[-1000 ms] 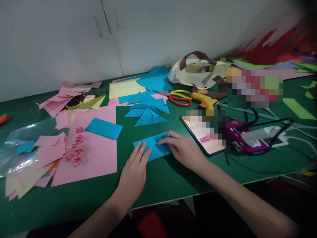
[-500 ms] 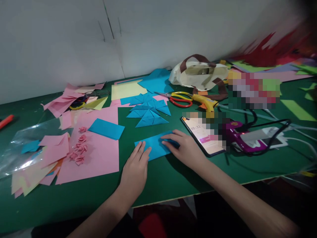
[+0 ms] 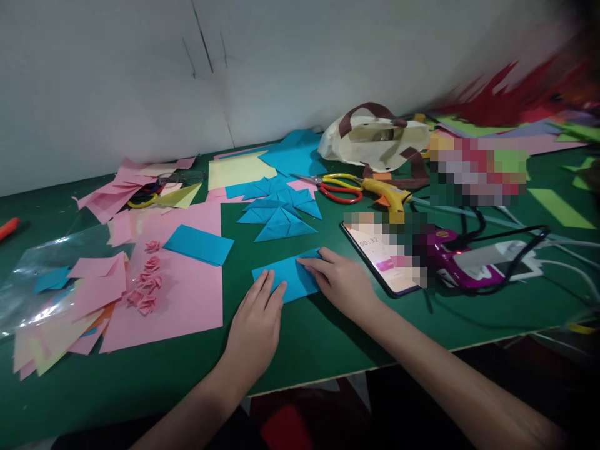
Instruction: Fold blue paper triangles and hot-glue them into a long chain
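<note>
A blue paper rectangle lies on the green table at the centre front. The fingertips of my left hand rest on its left end, thumb apart from the fingers. At its right end, my right hand has thumb and fingers close together on the paper; its far right corner is under the fingers. Behind it lie several folded blue triangular pieces, partly overlapping. Left of them, a small stack of blue rectangles sits on a pink sheet, beside several small pink paper roses.
A phone lies right of my right hand, near a purple power strip with cables. Behind are a yellow glue gun, red-and-yellow scissors and a cream bag. Pink scraps and a clear plastic bag lie left.
My right hand has shifted slightly left along the blue paper, and its right end now lies flatter. My left hand stays on the left end. The view has moved a little.
</note>
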The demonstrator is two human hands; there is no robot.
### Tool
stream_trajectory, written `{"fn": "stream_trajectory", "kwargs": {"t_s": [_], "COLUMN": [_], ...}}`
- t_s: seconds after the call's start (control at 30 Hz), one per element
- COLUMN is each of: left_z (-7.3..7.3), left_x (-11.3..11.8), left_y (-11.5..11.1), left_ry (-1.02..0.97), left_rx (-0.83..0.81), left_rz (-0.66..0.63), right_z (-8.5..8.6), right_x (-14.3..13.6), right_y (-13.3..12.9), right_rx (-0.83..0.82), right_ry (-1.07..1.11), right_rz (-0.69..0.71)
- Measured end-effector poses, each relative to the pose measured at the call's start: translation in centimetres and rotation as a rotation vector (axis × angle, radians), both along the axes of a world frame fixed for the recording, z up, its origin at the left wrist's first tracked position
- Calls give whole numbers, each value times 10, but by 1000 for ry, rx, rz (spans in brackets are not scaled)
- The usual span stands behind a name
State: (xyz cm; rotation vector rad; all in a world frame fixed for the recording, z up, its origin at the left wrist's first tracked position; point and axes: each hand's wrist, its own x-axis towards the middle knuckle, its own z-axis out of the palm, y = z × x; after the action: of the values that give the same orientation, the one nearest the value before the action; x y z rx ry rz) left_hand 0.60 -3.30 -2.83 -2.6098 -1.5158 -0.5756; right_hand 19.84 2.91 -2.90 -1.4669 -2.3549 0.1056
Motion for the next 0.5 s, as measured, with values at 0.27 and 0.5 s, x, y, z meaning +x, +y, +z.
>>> {"fn": "stream_trajectory", "kwargs": {"t_s": [0.27,0.5], "left_z": [1,3], "left_x": [2,4], "left_y": [-2,-2], "left_ry": [49,71], "left_rx": [54,15], "left_rz": [-144,-148], "right_z": [-2,0], "right_x": [-1,-1], "right_y": [2,1], "right_rx": [-6,-29], "right_ry": [8,29], "right_rz": [6,3]}}
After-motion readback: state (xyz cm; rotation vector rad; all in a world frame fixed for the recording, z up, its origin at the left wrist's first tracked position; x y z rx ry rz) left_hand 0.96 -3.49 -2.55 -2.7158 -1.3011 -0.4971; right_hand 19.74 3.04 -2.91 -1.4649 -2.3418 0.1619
